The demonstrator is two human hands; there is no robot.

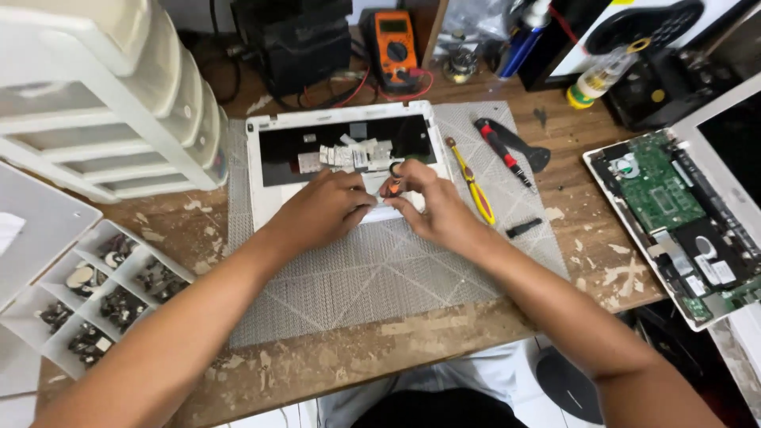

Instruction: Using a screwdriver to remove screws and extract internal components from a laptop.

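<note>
Nearest the viewer, two bare forearms reach up over a grey woven mat [372,277] spread on a worn, paint-flecked wooden table [317,368]. The left hand [321,210] lies curled, palm down, on the lower edge of a white plastic laptop shell [265,186], pressing it; whether it grips anything I cannot tell. The right hand [432,208] pinches a small orange-handled screwdriver [393,188] between thumb and fingertips; its long axis stands nearly upright, tip down toward the shell, handle end toward the camera. The shell's long side runs left to right across the mat, with white paper strips [349,154] lying in its black recess. At the left sits a white compartment tray of dark small parts [103,297], beneath a white plastic drawer unit [111,103]. Just right of the hands lie a yellow-handled screwdriver [472,184], a small black bit [524,228] and a red-and-black-handled tool [503,150]. Farther right is an opened laptop base with a green circuit board [662,190]. At the far edge stands an orange multimeter [395,47] with red leads.
</note>
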